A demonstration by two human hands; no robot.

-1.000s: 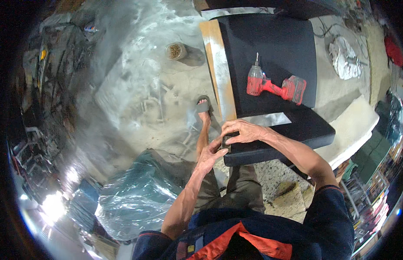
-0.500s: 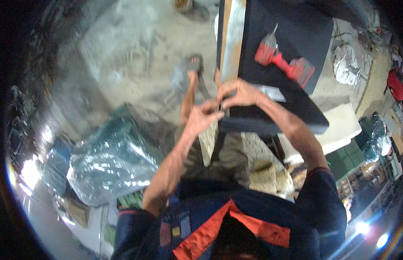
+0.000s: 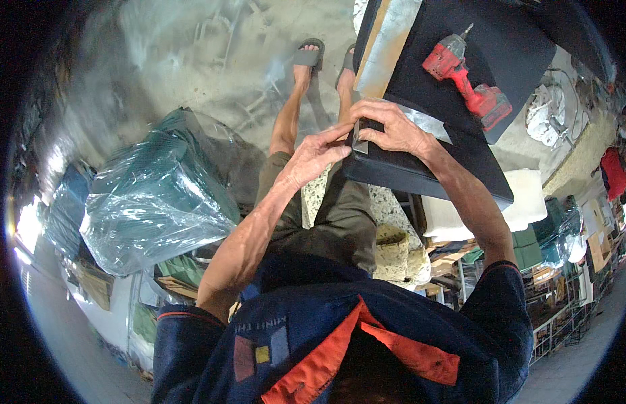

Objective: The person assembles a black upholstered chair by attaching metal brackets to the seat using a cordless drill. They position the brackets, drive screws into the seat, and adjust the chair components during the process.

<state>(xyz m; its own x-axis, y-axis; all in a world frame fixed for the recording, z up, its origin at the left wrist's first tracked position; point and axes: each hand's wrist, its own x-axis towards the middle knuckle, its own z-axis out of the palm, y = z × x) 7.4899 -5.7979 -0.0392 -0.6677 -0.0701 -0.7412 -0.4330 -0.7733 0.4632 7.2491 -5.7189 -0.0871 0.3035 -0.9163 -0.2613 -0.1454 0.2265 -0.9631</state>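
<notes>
A black-covered panel (image 3: 420, 172), maybe a furniture part, lies in front of me, its near-left corner between my hands. At that corner is a small flat metal-looking piece (image 3: 359, 140), partly hidden by fingers. My right hand (image 3: 391, 129) is closed around it, fingers bent over the top and thumb on the inner side. My left hand (image 3: 317, 156) meets it from the left, its fingers pressed together at the piece's outer edge, thumb by the panel's corner. A long metal strip (image 3: 391, 50) runs along the panel's left edge, away from me.
On the panel rests a red cordless drill (image 3: 464, 81), near a shiny flat strip (image 3: 427, 124). Left of me sits a plastic-wrapped green bundle (image 3: 158, 195). Speckled foam blocks (image 3: 400, 249) and a white pad (image 3: 488, 205) lie below the panel. My sandalled feet stand on the concrete floor.
My view has shifted, so the panel and drill appear farther right. Both hands have stayed at the corner; the right fingers now curl over the small metal piece, which shows more plainly.
</notes>
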